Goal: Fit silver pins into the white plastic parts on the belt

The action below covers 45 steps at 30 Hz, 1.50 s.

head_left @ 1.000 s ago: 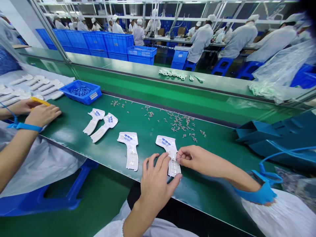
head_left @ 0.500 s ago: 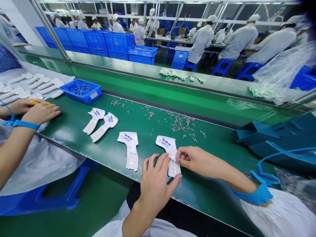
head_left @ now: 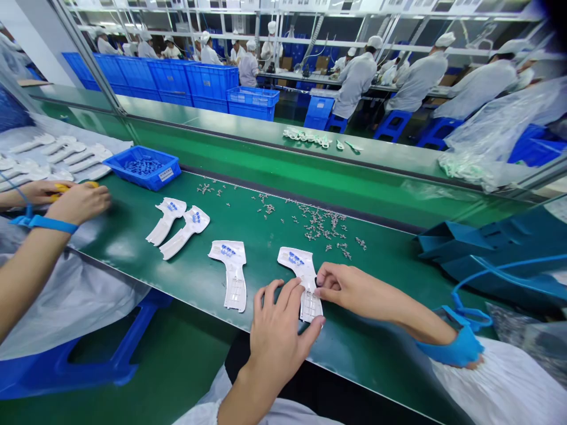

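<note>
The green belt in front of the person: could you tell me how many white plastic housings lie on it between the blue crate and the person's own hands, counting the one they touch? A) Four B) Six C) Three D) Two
A. Four white plastic housings lie on the green belt: two near the blue crate, one mid-belt, and one under the left hand and right hand.

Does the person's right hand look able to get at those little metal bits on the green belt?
Probably yes. The right hand is touching the white plastic piece, and the metal bits lie a short way beyond it on the green belt, with nothing standing in between.
</note>
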{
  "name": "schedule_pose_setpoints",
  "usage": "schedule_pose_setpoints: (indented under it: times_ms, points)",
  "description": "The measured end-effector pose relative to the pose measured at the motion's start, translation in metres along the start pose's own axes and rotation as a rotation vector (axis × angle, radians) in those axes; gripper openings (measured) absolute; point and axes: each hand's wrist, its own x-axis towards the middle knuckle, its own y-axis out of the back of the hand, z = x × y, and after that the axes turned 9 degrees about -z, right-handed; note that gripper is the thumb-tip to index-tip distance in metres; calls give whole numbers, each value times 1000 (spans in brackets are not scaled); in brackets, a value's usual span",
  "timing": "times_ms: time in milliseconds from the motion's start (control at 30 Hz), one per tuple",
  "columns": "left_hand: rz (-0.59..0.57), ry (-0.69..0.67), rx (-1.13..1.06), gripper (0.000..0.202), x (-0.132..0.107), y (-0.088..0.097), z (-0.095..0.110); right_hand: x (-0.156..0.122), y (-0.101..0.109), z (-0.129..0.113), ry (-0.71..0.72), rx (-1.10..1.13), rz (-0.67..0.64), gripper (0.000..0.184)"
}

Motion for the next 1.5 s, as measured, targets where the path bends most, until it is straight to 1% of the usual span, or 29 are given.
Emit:
schedule_pose_setpoints:
  times_ms: [67,133,200,267,333,400,500,600,667,733,800,867,900,933,1000,1033,1100,1133,1167,1233,1333,1400,1467,1500]
  points:
    - [22,-12,16,40,-1,-1,0,-4,-6,3,-28,259,0,21]
    - [46,-27,28,39,-2,-2,-1,-8,-14,3,-71,529,12,30]
    - [62,-42,28,39,-3,-3,-2,-9,-21,2,-91,678,22,38]
    - [70,-55,25,40,-3,-3,-2,-8,-27,-1,-56,678,8,38]
    - [80,-62,29,41,-4,-3,-3,-5,-30,-1,16,608,6,37]
    - [93,-63,32,41,-4,-4,-4,-3,-32,0,74,527,42,37]
    - [109,-60,21,41,-3,-4,-4,-1,-36,2,107,446,94,32]
    - [123,-50,6,41,-2,-3,-4,0,-36,1,111,509,87,29]
    - [134,-50,5,46,-1,-3,-4,1,-30,-1,102,610,60,31]
    - [165,-63,6,50,-2,-5,-4,5,-14,-1,78,673,62,33]
    - [234,-93,12,50,-5,-10,-7,14,13,5,75,666,116,33]
    - [326,-122,35,45,-6,-14,-13,28,48,16,111,592,234,32]
    - [368,-128,59,43,-6,-15,-17,36,68,23,132,525,333,31]
    - [408,-125,92,42,-6,-14,-22,45,87,29,132,427,461,31]
    - [468,-95,166,40,-5,-8,-34,59,122,41,116,358,592,32]
    - [489,-68,199,38,-4,-2,-41,63,136,47,96,327,652,35]
    - [504,4,253,33,-3,11,-56,64,152,58,47,258,759,37]
    - [497,44,269,31,-3,18,-64,60,154,63,27,212,800,36]
    - [480,79,279,29,-4,24,-72,54,152,68,15,163,821,35]
    - [418,114,279,28,-6,31,-86,38,140,78,25,79,792,29]
    - [325,70,249,29,-8,31,-97,16,110,91,76,-76,636,23]
    - [301,13,234,29,-7,24,-94,10,93,97,79,-221,584,26]
    - [290,-45,224,28,-4,13,-85,10,83,100,57,-322,589,27]
    - [278,-72,217,27,-2,7,-78,11,80,101,50,-332,601,27]
